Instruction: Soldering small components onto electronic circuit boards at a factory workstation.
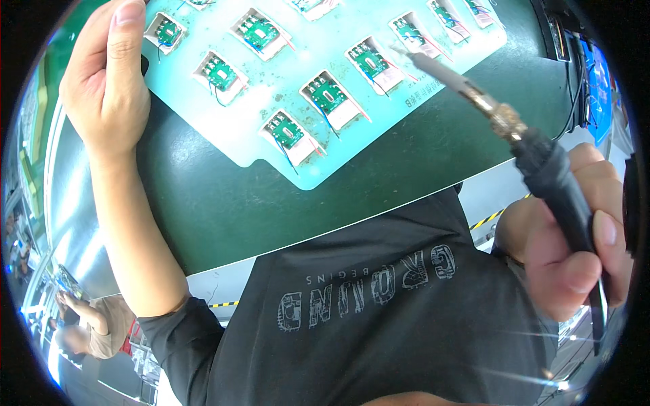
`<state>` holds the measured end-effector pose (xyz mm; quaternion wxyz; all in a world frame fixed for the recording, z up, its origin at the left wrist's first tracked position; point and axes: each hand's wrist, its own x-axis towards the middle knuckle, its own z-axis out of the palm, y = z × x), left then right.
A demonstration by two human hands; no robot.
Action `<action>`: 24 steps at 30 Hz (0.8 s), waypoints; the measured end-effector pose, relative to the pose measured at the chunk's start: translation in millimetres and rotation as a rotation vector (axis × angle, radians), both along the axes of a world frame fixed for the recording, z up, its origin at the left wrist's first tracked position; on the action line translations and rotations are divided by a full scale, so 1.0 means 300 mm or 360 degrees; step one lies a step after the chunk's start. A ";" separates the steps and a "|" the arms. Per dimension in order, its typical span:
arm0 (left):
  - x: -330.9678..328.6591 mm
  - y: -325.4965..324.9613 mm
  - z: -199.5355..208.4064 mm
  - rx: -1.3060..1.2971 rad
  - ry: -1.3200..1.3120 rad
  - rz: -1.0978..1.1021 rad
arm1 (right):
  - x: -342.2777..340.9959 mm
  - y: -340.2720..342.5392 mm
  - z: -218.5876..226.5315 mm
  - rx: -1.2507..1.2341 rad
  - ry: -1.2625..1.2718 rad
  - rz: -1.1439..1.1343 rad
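My right hand [552,274] grips a soldering iron [552,172] by its black handle, its grey tip raised toward the upper left over a pale turquoise fixture plate [261,122]. White housings sit in the plate's openings, each with a small green circuit board [330,95] and thin blue and red wires. At the plate's left edge my left hand [112,81] is closed, thumb laid along the top. A bit of something dark shows beside its fingers, but what they hold is hidden. Whether the iron's tip touches a board [409,32] I cannot tell.
The plate lies on a dark green table mat [223,216] whose near edge runs in front of my body. Black equipment with cables [565,54] and a blue item [597,91] stand at the far right. Another person [101,325] is at the lower left, away from my table.
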<state>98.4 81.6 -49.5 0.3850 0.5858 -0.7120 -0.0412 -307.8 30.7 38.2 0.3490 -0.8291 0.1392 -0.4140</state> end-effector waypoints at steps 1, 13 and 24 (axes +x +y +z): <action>-0.001 0.000 -0.001 0.0005 0.0008 0.0015 | -0.011 -0.007 0.001 0.0101 -0.0100 0.0049; -0.023 0.015 0.019 0.0061 0.0047 0.0044 | -0.082 -0.068 0.028 0.0137 -0.0305 -0.0570; -0.025 0.005 0.012 -0.0057 0.0142 0.0012 | -0.076 -0.062 0.005 0.0253 -0.0383 -0.0554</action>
